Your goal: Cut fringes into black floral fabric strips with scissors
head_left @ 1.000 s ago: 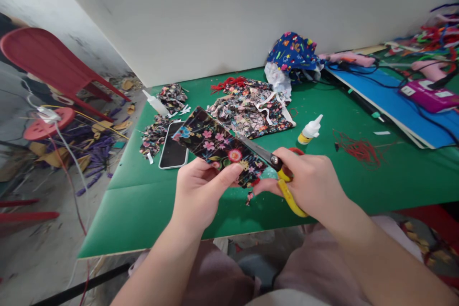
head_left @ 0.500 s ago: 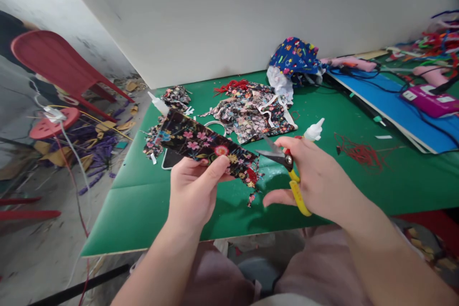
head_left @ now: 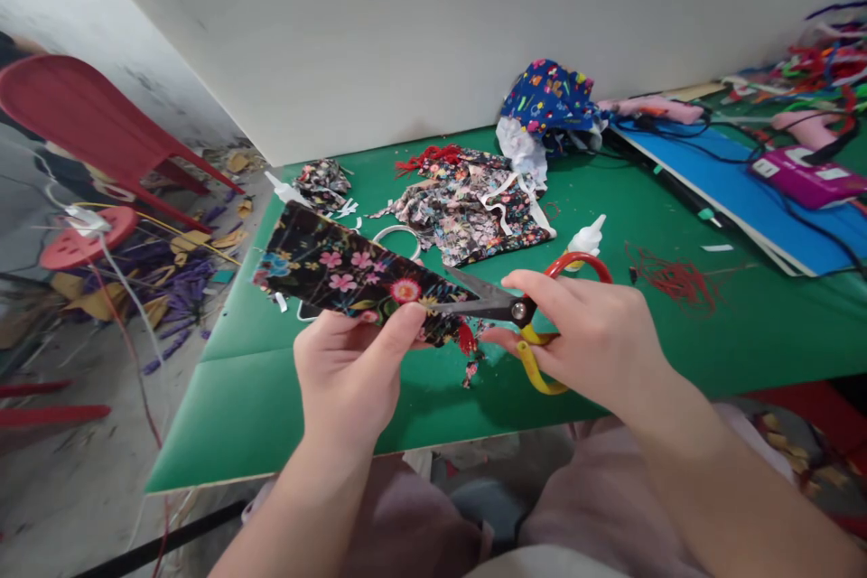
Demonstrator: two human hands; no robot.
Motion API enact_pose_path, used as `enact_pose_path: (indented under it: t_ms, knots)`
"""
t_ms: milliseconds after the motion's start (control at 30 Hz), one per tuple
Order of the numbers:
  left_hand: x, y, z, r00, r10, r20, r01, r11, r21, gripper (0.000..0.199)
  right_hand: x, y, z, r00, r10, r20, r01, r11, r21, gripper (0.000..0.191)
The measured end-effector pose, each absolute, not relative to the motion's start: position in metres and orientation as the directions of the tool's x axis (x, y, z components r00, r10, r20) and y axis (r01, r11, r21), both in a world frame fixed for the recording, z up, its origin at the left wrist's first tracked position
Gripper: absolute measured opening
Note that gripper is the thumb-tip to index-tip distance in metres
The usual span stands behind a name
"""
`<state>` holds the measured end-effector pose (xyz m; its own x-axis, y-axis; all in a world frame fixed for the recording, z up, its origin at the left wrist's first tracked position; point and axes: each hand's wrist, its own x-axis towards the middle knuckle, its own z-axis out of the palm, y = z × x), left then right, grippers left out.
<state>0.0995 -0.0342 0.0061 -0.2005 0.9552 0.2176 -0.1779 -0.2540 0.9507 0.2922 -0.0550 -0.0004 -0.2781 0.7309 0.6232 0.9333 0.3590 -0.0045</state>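
Observation:
My left hand (head_left: 356,370) pinches a long piece of black floral fabric (head_left: 325,266) between thumb and fingers, above the table. The fabric's right end is frayed, with a small strip dangling from it. My right hand (head_left: 589,334) grips scissors (head_left: 520,311) with one red and one yellow handle loop. Their blades are parted and lie at the fabric's right part, one tip close to my left thumb. Behind the fabric a crumpled heap of floral fabric (head_left: 467,208) lies with a white strip on it. A white ring (head_left: 398,242) shows partly behind the held piece.
The green table (head_left: 257,397) bears a white-tipped bottle (head_left: 588,239), tangled red thread (head_left: 677,278), a blue patterned cloth bundle (head_left: 552,104), a blue board (head_left: 738,199) and a purple device (head_left: 809,176) with cables. A red chair (head_left: 101,117) stands left on the littered floor.
The scissors have moved left, from beside the fabric's right end to over it, with their blades opened wider. The held fabric has shifted slightly left in view.

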Motion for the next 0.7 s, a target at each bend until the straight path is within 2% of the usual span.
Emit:
enact_pose_path:
  t_ms: [300, 567, 700]
  knots:
    - [0.0973, -0.0353, -0.0010, -0.198, 0.941, 0.274, -0.043, -0.287, 0.957, 0.016, 0.2910, -0.0552, 0.0014, -0.279, 0.703, 0.654, 0.933, 0.359, 0.012, 0.028]
    - [0.0949, -0.0346, -0.0004, -0.172, 0.944, 0.280, -0.057, -0.294, 0.954, 0.011, 0.2898, -0.0564, 0.0022, -0.268, 0.710, 0.652, 0.941, 0.338, 0.018, 0.028]
    - [0.0950, -0.0339, 0.0003, -0.174, 0.923, 0.342, -0.040, -0.353, 0.935, 0.010, 0.2905, -0.0577, 0.0025, -0.274, 0.716, 0.642, 0.942, 0.335, 0.028, 0.032]
